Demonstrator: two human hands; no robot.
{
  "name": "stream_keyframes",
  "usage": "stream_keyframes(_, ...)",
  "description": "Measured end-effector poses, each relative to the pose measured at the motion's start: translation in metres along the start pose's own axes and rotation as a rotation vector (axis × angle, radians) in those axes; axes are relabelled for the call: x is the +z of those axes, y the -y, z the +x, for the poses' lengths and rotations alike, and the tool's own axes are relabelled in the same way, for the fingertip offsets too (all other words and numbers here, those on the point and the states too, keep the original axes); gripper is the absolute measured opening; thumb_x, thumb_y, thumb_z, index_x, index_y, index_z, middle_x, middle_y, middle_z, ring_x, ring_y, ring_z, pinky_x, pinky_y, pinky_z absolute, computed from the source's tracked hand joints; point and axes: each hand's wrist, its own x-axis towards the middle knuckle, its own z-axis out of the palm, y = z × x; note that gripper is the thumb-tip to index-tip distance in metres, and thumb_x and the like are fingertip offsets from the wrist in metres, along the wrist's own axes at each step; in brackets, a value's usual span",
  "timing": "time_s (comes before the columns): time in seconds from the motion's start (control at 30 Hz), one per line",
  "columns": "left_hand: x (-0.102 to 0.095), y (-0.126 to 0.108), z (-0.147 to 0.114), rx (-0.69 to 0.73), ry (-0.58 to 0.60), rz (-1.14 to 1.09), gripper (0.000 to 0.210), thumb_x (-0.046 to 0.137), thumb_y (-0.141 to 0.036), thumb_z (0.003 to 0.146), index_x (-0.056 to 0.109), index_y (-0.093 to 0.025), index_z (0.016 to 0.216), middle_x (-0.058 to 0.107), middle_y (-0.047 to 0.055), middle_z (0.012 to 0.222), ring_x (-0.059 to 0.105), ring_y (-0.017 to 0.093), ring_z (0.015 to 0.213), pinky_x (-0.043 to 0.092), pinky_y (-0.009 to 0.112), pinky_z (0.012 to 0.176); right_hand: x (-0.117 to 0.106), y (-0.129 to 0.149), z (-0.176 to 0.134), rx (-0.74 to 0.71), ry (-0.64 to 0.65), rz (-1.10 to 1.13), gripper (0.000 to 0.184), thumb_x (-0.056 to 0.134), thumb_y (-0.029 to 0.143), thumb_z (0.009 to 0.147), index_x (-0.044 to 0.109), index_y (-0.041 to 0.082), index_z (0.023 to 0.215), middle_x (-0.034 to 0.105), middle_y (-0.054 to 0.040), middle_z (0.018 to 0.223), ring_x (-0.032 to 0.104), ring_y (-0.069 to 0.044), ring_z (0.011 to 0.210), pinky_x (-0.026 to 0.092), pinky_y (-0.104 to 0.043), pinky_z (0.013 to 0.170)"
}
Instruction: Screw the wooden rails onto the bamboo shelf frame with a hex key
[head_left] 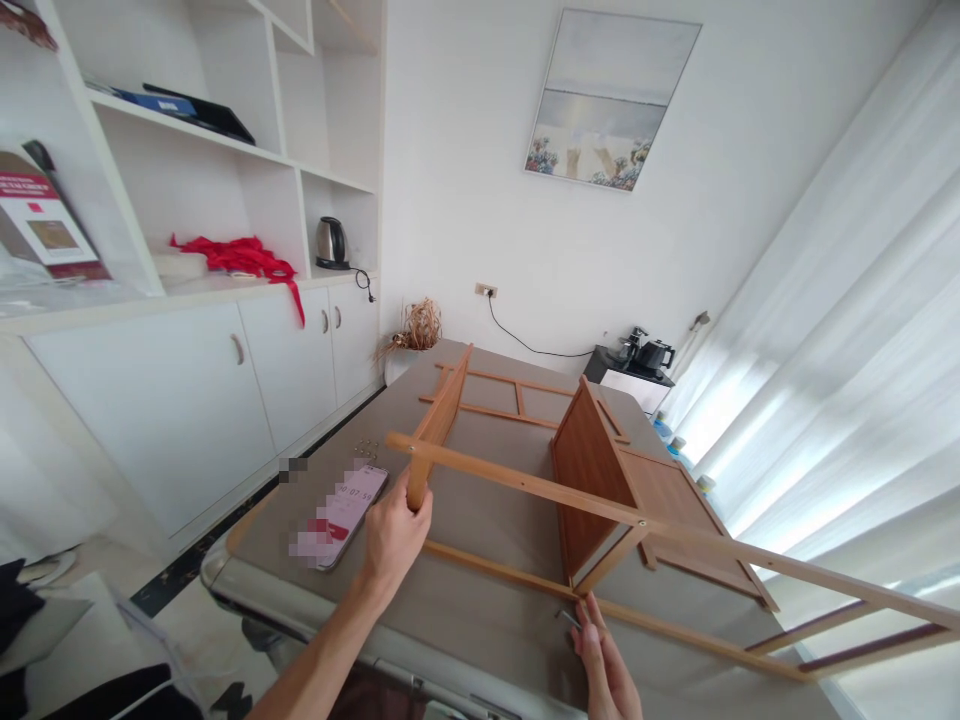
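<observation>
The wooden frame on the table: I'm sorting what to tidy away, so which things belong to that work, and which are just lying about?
In hand:
wooden frame, left hand gripping its leg end
small metal tool at the right hand
small screws

Lying about:
phone
kettle
red ribbon
dried plant
tea set

Wooden frame [525,485] smooth, matt; table [480,590] matt grey; kettle [330,242] glossy metal.
</observation>
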Motion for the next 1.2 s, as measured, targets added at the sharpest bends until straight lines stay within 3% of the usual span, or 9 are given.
stream_keyframes(0.33,-0.002,-0.001,-0.001,0.025,0.017,0.023,0.028,0.049,-0.027,0.094,0.064,-0.015,0.113,0.068,0.005,0.066,0.068,0.024,0.061,0.040,0.030,0.058,-0.001,0.000,-0.002,-0.010,0.020,-0.040,0.064,0.066,0.074,0.077,0.074,0.019,0.108,0.056,-0.0136,0.146,0.057,-0.034,0.130,0.042,-0.047,0.113)
stream_keyframes(0.5,-0.004,-0.001,0.001,-0.007,0.026,-0.015,0.022,0.053,-0.029,0.092,0.066,-0.018,0.106,0.067,0.004,0.065,0.067,0.023,0.061,0.040,0.029,0.058,-0.008,0.001,0.002,0.037,0.045,-0.046,0.067,0.067,0.074,0.076,0.073,0.020,0.114,0.057,-0.0135,0.144,0.058,-0.033,0.130,0.045,-0.044,0.110)
stream_keyframes(0.67,-0.006,0.000,0.004,-0.009,0.055,-0.023,0.020,0.054,-0.033,0.093,0.067,-0.019,0.096,0.065,0.003,0.062,0.067,0.023,0.061,0.039,0.029,0.059,-0.020,0.015,0.008,0.104,0.181,-0.088,0.062,0.074,0.072,0.070,0.078,0.020,0.103,0.059,-0.0126,0.142,0.055,-0.035,0.132,0.045,-0.045,0.111)
stream_keyframes(0.83,-0.012,-0.001,0.006,-0.036,0.056,-0.021,0.025,0.055,-0.042,0.094,0.065,-0.019,0.089,0.067,0.003,0.064,0.068,0.023,0.062,0.040,0.029,0.058,-0.018,0.025,0.004,0.103,0.179,-0.086,0.072,0.072,0.073,0.073,0.072,0.022,0.124,0.057,-0.0108,0.145,0.046,-0.034,0.141,0.038,-0.048,0.117)
stream_keyframes(0.97,-0.011,-0.001,-0.004,-0.045,0.084,-0.140,0.036,0.060,-0.050,0.091,0.063,-0.019,0.110,0.074,0.007,0.089,0.073,0.028,0.088,0.053,0.033,0.071,-0.018,0.024,0.002,0.073,0.232,-0.062,0.065,0.067,0.071,0.080,0.071,0.023,0.125,0.056,-0.0115,0.146,0.051,-0.032,0.137,0.032,-0.050,0.120)
stream_keyframes(1.1,-0.005,-0.001,-0.028,0.043,-0.118,-0.358,0.066,0.069,-0.042,0.086,0.045,-0.017,0.142,0.059,0.016,0.136,0.059,0.031,0.127,0.052,0.045,0.105,-0.020,0.022,0.004,0.051,0.298,-0.004,0.046,0.063,0.064,0.088,0.077,0.023,0.104,0.048,-0.0093,0.153,0.047,-0.030,0.141,0.033,-0.049,0.119)
stream_keyframes(1.2,-0.003,-0.006,-0.049,0.233,-0.261,-0.528,0.077,0.077,-0.026,0.079,0.039,-0.018,0.145,0.047,0.018,0.147,0.049,0.033,0.138,0.044,0.053,0.114,-0.018,0.027,0.002,0.037,0.313,0.035,0.042,0.061,0.061,0.091,0.075,0.022,0.092,0.046,-0.0089,0.155,0.046,-0.031,0.141,0.037,-0.048,0.117)
